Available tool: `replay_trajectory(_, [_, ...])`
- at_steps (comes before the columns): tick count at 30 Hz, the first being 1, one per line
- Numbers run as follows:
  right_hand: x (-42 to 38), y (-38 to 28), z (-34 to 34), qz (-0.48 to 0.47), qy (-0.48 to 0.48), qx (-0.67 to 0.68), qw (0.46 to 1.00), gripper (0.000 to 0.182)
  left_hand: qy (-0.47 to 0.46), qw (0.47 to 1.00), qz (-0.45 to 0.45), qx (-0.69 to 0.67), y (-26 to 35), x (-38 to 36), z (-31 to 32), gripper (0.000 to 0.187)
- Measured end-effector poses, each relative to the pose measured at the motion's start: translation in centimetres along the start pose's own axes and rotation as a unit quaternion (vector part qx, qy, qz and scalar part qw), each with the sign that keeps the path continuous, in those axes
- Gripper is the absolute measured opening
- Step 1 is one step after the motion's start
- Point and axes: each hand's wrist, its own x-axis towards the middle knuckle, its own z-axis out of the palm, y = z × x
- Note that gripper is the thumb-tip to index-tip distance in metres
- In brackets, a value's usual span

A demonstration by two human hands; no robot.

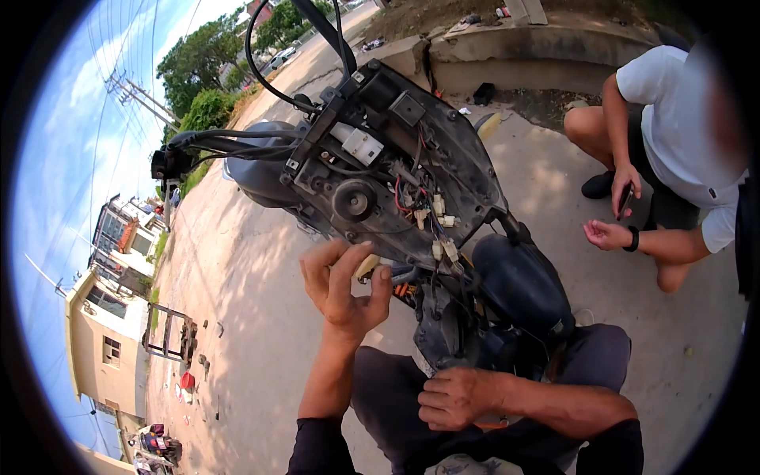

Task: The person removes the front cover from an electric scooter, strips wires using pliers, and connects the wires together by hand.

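Below the stripped front panel [396,174] of the scooter [507,285], the person's left hand [342,286] was raised with fingers curled, pinching a small pale connector [366,264] between thumb and fingertips; what the connector joined to was hard to make out, since the fingers covered most of it. Just beside it, a cluster of white plugs and red and blue wires [431,214] hung from the exposed panel, tangled enough that single leads could not be followed. The right hand [455,397] lay lower, closed into a loose fist on the person's dark trouser knee; whether it gripped anything could not be told, as the knuckles hid the palm. A round black horn [354,199] sat on the panel above the left hand, and a white relay box [362,145] higher up. The handlebar [198,146] reached toward the left, its far grip blurred by the lens edge. At the right, another person crouched in a white shirt [673,119], holding a dark phone [625,199] in one hand, partly cut off by the frame's dark rim.
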Motion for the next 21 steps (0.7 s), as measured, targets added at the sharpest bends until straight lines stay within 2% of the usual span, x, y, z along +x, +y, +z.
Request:
replay_trajectory(3, [0.0, 0.3, 0.0, -0.002, 0.009, 0.001, 1.000, 0.024, 0.062, 0.998, -0.004, 0.014, 0.0, 1.0, 0.5, 0.036])
replay_trajectory(4, [0.1, 0.4, 0.0, -0.002, 0.009, 0.000, 1.000, 0.024, 0.072, 0.997, -0.002, 0.020, 0.2, 0.9, 0.3, 0.023])
replay_trajectory(5, [0.2, 0.4, -0.1, -0.002, 0.008, 0.001, 1.000, 0.024, 0.063, 0.998, 0.020, 0.000, 0.3, 0.3, 0.0, 0.021])
replay_trajectory(7, [0.2, 0.3, -0.3, 0.000, 0.004, 0.005, 1.000, 0.023, 0.046, 0.996, 0.061, -0.039, 0.2, -1.1, -0.4, 0.023])
replay_trajectory(8, [0.2, 0.3, -0.4, 0.001, 0.001, 0.008, 1.000, 0.023, 0.057, 0.994, 0.084, -0.051, 0.4, -1.3, -0.2, 0.032])
replay_trajectory(15, [0.0, 0.2, -0.1, -0.001, 0.005, -0.002, 1.000, 0.023, 0.096, 0.988, 0.110, -0.041, 0.1, 0.3, -0.5, 0.025])
replay_trajectory(18, [0.1, 0.3, -0.3, 0.003, -0.001, -0.004, 1.000, 0.022, 0.040, 0.997, 0.067, 0.005, 0.1, 1.8, -0.4, 0.030])
replay_trajectory(21, [0.0, 0.4, -0.1, 0.007, 0.012, -0.012, 1.000, 0.022, -0.020, 0.999, 0.024, 0.045, -0.3, 3.6, 0.5, 0.024])
